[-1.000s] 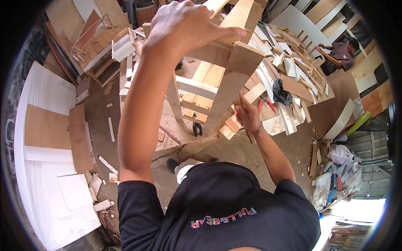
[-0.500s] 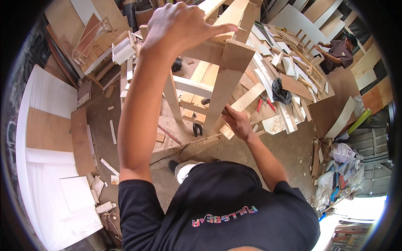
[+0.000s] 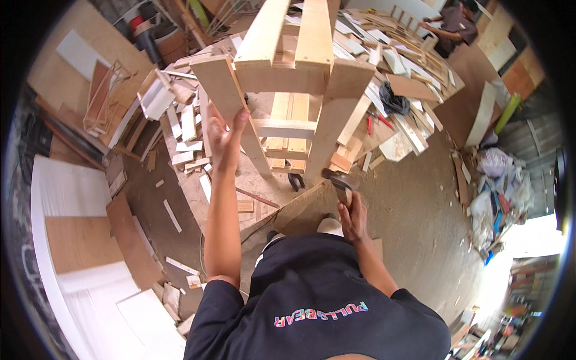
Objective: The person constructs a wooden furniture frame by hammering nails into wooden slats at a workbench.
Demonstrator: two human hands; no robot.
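In front of me on the worktable [image 3: 288, 198] stands a wooden frame [image 3: 285, 129], like a small step stool, with slanted legs, crossbars and slats on top. My left hand [image 3: 225, 137] grips its left leg [image 3: 223, 90] from the outer side, thumb on the near edge and some fingers hidden. Low by the table's front edge, my right hand [image 3: 354, 219] is closed round the handle of a hammer [image 3: 341, 180]. The hammer's dark head points up and left, apart from the frame's right leg [image 3: 336, 114]. A black clamp-like tool [image 3: 295, 181] lies under the frame.
Offcuts [image 3: 187, 123] and loose strips surround the frame. Red-handled pliers [image 3: 384, 122] and a black plastic bag [image 3: 393, 99] lie to the right. A co-worker [image 3: 459, 27] is at the far right. Boards [image 3: 84, 240] lean at the left; plastic bags [image 3: 504, 186] pile up at the right.
My left hand has come down from the frame's top to its left leg. My right hand has drawn back toward me, and the hammer in it now shows clearly.
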